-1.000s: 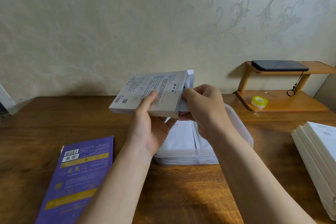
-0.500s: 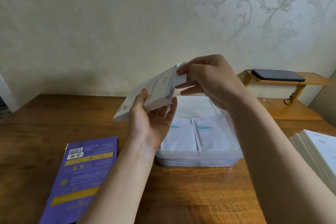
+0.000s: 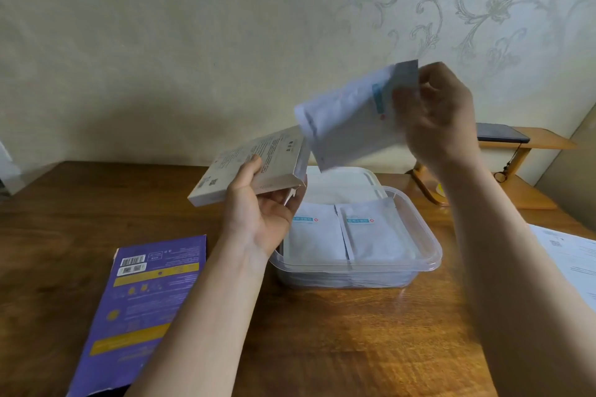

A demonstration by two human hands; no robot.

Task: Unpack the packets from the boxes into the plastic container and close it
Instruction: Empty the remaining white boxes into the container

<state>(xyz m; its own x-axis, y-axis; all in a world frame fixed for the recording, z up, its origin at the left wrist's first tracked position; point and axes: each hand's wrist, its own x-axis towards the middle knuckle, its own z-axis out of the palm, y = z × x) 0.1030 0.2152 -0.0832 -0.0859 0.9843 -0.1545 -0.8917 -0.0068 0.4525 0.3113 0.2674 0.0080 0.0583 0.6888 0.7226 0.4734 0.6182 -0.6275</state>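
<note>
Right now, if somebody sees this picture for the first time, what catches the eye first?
The right hand holds blurred white packets high in the middle, above the plastic container, where two flat packets lie side by side. Beside it, the left hand grips the open white box, tilted. A purple box lies on the table at lower left.

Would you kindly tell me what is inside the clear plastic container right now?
Inside the plastic container, a left packet and a right packet lie side by side on top. More seem stacked beneath, number hidden. The left hand covers its left edge.
</note>
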